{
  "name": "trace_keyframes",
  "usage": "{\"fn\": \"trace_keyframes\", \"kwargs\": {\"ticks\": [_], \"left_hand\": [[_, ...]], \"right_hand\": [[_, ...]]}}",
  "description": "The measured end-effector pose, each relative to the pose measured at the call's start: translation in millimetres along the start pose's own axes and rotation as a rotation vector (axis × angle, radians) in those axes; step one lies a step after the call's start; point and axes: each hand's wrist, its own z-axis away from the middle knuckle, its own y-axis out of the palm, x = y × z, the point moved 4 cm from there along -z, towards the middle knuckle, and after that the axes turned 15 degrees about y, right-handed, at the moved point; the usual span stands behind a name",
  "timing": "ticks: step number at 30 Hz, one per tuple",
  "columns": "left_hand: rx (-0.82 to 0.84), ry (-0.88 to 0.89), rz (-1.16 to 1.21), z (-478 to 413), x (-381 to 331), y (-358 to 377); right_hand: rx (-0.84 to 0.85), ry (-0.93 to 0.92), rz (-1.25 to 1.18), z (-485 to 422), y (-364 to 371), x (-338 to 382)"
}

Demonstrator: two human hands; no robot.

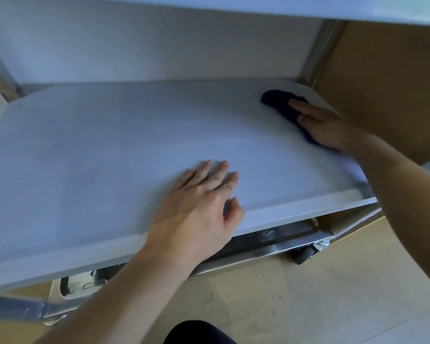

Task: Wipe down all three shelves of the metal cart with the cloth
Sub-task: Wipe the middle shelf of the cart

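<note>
The middle shelf of the metal cart fills most of the head view, a pale grey flat surface. A dark blue cloth lies at its far right corner. My right hand presses flat on the cloth with straight fingers, which point toward the back left. My left hand rests flat on the shelf near its front edge, fingers spread and thumb over the rim. The shelf above shows as a pale band along the top. The bottom shelf peeks out below the front edge.
A cart post rises at the back right corner. A caster wheel stands under the right front. Brown cardboard flanks the cart on the right. Wooden floor lies in front, and my dark-clad knee shows at the bottom.
</note>
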Motion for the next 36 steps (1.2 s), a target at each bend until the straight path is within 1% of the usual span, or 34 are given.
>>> {"fn": "trace_keyframes", "kwargs": {"ticks": [3,6,8,11,13,15,18,20,22,24,26,27,29,31,32,35,36], "left_hand": [[0.011,0.003,-0.014,0,0,1],[0.039,0.000,-0.014,-1,0,0],[0.062,-0.002,-0.009,-1,0,1],[0.059,-0.007,0.003,0,3,0],[0.044,-0.005,0.005,-1,3,-1],[0.035,-0.003,0.015,-1,2,0],[0.033,-0.006,0.020,0,1,1],[0.020,-0.006,0.027,0,1,1],[0.013,-0.003,0.026,0,1,1],[0.006,0.000,0.017,-1,1,1],[0.004,-0.002,0.015,-1,1,1],[0.007,-0.003,0.014,0,1,2],[0.014,-0.006,0.013,0,2,2],[0.010,-0.004,0.011,-1,1,1],[0.009,-0.003,0.009,-1,0,1],[0.005,-0.010,0.015,0,1,1],[0.001,-0.012,0.017,0,1,2]], "right_hand": [[-0.044,0.127,0.088,-40,-4,0],[-0.038,0.124,0.149,-78,3,27],[-0.023,0.096,0.132,-89,14,52],[0.014,-0.009,0.077,-73,32,105],[0.075,-0.148,0.068,-51,42,133],[0.137,-0.294,0.088,-25,52,137],[0.125,-0.431,0.096,17,54,110],[0.100,-0.385,0.078,35,38,78],[0.077,-0.271,0.054,39,18,45],[0.045,-0.117,0.028,24,2,20],[-0.011,-0.007,0.113,-4,-5,8],[-0.022,0.005,0.148,-23,-3,5],[-0.054,0.027,0.164,-55,4,12],[-0.084,0.075,0.171,-64,12,37],[-0.083,0.063,0.156,-62,16,57],[-0.069,-0.070,0.110,-50,39,112],[-0.040,-0.111,0.098,-47,46,128]]}}
